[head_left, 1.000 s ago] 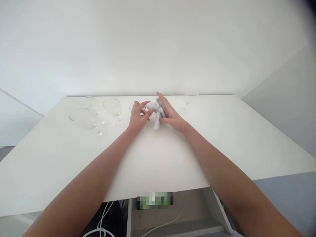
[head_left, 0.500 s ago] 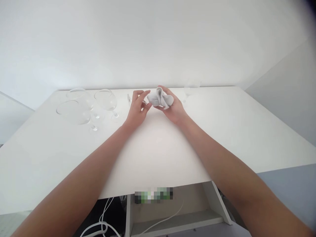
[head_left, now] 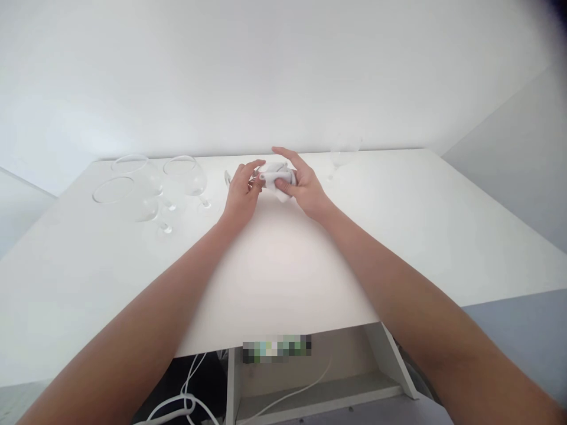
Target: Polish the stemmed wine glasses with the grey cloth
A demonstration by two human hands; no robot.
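Both my arms reach over a white table (head_left: pixel 398 236) to its far middle. My right hand (head_left: pixel 305 186) is wrapped round a bunched light grey cloth (head_left: pixel 277 175), thumb pressed on it. My left hand (head_left: pixel 241 192) pinches something clear against the cloth with curled fingers; it looks like a wine glass (head_left: pixel 229 177), mostly hidden behind the hand. The cloth sits between the two hands, just above the tabletop.
Three large clear wine glasses (head_left: pixel 183 177) stand at the far left of the table. One more clear glass (head_left: pixel 343 154) stands at the back, right of my hands. White cables (head_left: pixel 186 401) and a shelf show under the table's front edge.
The cloth hung loose a second ago and is now bunched tight in my right hand. Both hands drew closer together; the view tilted slightly.
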